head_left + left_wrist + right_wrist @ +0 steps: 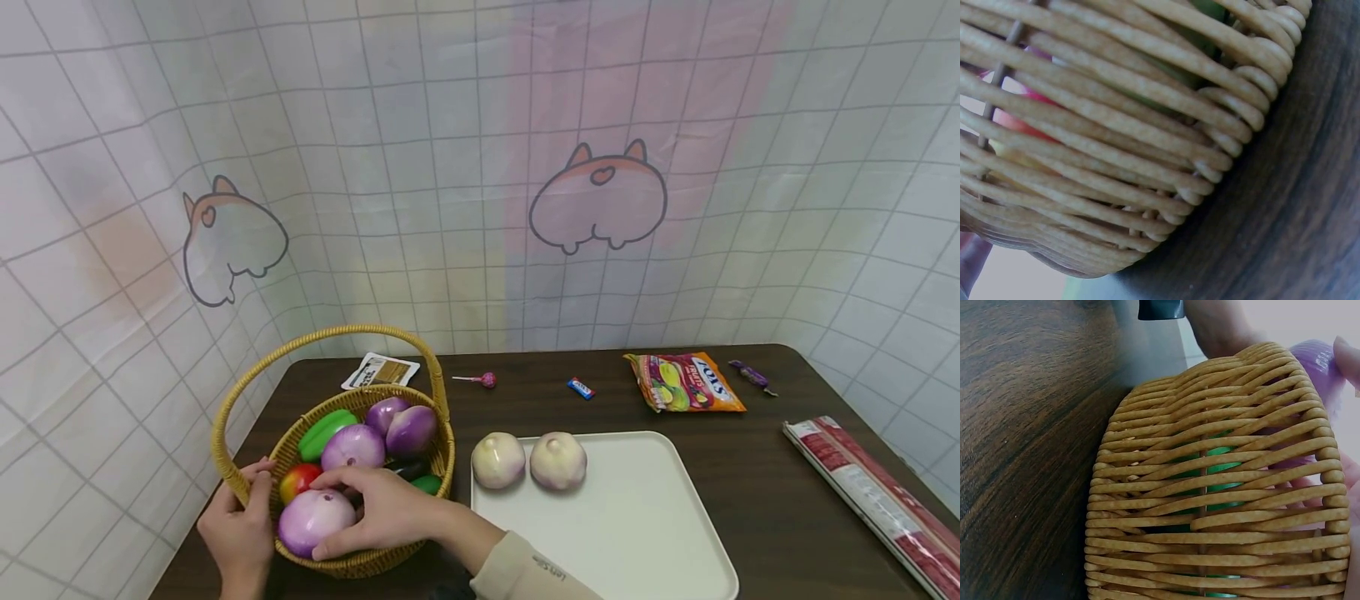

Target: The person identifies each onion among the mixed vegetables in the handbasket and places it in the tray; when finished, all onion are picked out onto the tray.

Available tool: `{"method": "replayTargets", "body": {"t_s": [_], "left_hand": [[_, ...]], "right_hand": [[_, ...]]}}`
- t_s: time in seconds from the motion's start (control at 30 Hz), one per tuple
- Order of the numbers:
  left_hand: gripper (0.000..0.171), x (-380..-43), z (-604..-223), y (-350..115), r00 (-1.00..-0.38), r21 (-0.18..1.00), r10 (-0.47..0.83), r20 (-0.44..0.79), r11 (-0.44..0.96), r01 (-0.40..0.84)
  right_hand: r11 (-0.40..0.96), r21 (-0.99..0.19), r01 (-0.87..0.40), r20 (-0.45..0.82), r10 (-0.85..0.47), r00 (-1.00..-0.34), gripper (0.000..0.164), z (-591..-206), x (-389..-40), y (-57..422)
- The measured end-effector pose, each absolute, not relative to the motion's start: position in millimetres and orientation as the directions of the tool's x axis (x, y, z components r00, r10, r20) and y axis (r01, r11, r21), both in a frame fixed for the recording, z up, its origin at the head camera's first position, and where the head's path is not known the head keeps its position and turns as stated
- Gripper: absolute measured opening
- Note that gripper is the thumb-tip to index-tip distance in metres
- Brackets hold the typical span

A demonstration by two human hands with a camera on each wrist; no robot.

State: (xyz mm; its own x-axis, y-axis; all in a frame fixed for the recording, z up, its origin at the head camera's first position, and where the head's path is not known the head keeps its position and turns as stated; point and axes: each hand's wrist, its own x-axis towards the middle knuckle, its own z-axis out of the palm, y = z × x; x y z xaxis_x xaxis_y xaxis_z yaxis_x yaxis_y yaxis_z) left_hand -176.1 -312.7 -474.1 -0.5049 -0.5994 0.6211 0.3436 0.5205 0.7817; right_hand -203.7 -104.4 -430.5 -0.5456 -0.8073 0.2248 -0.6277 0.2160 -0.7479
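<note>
A woven basket [362,567] with a tall arched handle stands at the left of the table. My left hand [242,525] grips its left rim at the foot of the handle. Inside the basket's near side, my right hand [393,510] holds a purple onion [309,527] between thumb and fingers. The onion [1319,372] shows above the rim in the right wrist view. Around it lie a red-yellow fruit [300,481], another purple onion [352,446], a long green vegetable [324,433] and two more purple vegetables at the back. Basket weave [1116,106] fills the left wrist view.
Right of the basket, a white tray [622,533] bears two pale garlic-like bulbs [498,460]. Along the back lie a flat packet [381,372], a lollipop [487,380], a small blue candy [581,388], an orange candy bag [684,383] and a purple candy [752,377]. A long red-white package [873,500] lies far right.
</note>
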Motion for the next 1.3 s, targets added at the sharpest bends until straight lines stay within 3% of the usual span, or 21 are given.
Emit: {"method": "replayTargets", "body": {"t_s": [0.4,0.67,0.9,1.3], "left_hand": [[0.007,-170.3,-456.9,-299.4,-0.495,0.765,-0.586,0.642,0.541,0.35],[0.006,-176.3,-469.5,-309.0,-0.502,0.77,-0.59,0.633,0.545,0.33],[0.006,-175.4,-472.4,-312.2,-0.508,0.771,-0.584,0.633,0.536,0.345],[0.005,-175.8,-473.4,-312.2,-0.512,0.779,-0.593,0.622,0.534,0.327]], "right_hand": [[0.231,-0.647,-0.727,0.336,-0.769,-0.544,0.069,-430.0,-195.3,-103.3],[0.216,-0.625,-0.75,0.325,-0.802,-0.501,0.065,-429.4,-195.7,-102.9],[0.201,-0.688,-0.697,0.289,-0.805,-0.517,0.066,-430.4,-196.8,-103.4],[0.07,-0.86,-0.506,0.318,-0.703,-0.636,0.085,-429.2,-193.2,-84.2]]}}
